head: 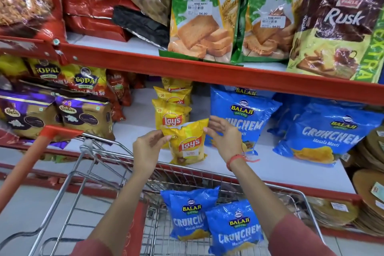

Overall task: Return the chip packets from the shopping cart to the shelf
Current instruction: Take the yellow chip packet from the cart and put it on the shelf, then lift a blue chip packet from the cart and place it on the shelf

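Note:
A yellow Lay's packet (188,143) stands on the white shelf (270,170), at the front of a row of like yellow Lay's packets (170,114). My left hand (148,149) pinches its top left corner. My right hand (225,139) touches its top right corner with the fingers spread. Two blue Balaji Crunchem packets (187,214) (234,228) lie in the wire shopping cart (99,172) below my arms. More blue Balaji packets (245,114) stand on the shelf to the right.
The red shelf rail (187,68) above carries toast packs (199,16) and a Rusk pack (336,35). Gopal and purple snack packs (62,110) fill the shelf's left. Stacked round papads (372,158) sit far right. The cart's orange handle (31,158) is at left.

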A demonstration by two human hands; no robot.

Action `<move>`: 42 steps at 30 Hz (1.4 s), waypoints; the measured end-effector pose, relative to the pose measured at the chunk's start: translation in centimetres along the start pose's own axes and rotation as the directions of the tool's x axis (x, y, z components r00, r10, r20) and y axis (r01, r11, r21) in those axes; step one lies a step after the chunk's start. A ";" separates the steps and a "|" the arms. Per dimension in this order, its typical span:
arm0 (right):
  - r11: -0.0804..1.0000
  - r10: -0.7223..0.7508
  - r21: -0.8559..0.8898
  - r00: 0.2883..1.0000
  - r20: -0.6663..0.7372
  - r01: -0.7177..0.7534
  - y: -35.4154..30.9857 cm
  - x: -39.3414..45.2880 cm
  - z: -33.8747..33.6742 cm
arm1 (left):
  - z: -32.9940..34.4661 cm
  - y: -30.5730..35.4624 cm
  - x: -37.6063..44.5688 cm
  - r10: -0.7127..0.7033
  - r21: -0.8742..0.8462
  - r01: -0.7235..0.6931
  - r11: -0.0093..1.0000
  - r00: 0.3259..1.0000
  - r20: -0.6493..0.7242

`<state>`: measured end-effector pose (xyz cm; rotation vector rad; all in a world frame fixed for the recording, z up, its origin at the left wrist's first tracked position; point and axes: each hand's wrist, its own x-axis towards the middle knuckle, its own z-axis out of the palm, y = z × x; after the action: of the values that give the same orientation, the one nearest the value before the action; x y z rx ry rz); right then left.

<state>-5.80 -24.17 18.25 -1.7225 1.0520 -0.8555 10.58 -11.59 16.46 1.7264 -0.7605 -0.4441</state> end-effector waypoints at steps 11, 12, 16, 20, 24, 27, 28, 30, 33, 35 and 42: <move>0.976 0.130 -0.165 0.989 -0.071 -0.140 10.1 -9.3 -6.1 | 3.9 -4.0 -8.3 -0.078 0.019 0.081 0.997 0.992 -0.102; 0.965 0.086 -0.239 0.992 -0.092 -0.106 11.0 -9.9 -7.0 | 4.8 -3.9 -9.5 -0.071 0.026 0.073 0.997 0.995 -0.069; 0.837 -0.120 -0.546 0.986 -0.117 0.037 14.1 -11.6 -9.8 | 8.3 -6.2 -13.8 -0.196 0.116 0.184 0.976 0.976 0.099; 0.778 0.067 -0.624 0.997 -0.032 -0.072 17.2 -13.7 -11.6 | 11.1 -9.4 -15.6 -0.387 0.320 0.301 0.898 0.887 0.252; 0.738 0.239 -0.661 0.969 0.071 -0.134 18.3 -12.8 -12.8 | 12.8 -11.2 -15.9 -0.461 0.506 0.257 0.824 0.822 0.334; 0.701 0.325 -0.700 0.935 0.139 -0.139 19.1 -11.6 -13.3 | 13.5 -11.1 -16.0 -0.470 0.555 0.248 0.794 0.829 0.303; 0.682 0.353 -0.715 0.925 0.140 -0.152 18.9 -11.5 -13.4 | 13.6 -11.0 -16.0 -0.468 0.572 0.237 0.785 0.833 0.296; 0.628 0.361 -0.767 0.922 0.138 -0.131 19.6 -11.4 -13.9 | 13.5 -10.7 -16.6 -0.457 0.565 0.238 0.790 0.843 0.284; 0.682 0.442 -0.709 0.873 0.207 -0.178 18.0 -11.4 -14.2 | 12.6 -9.8 -18.1 -0.419 0.518 0.230 0.824 0.863 0.283; 0.636 0.448 -0.755 0.873 0.193 -0.159 16.6 -12.4 -15.2 | 11.7 -9.1 -18.9 -0.375 0.474 0.209 0.855 0.881 0.288; 0.829 -0.023 -0.556 0.998 0.065 0.055 10.1 -15.6 -19.2 | 7.5 -3.3 -18.7 -0.172 0.203 0.120 0.972 0.951 0.258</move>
<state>-31.61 -18.69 13.84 -2.2454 1.3213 -0.5413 -6.81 -3.56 9.50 1.9274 -0.8967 -0.7470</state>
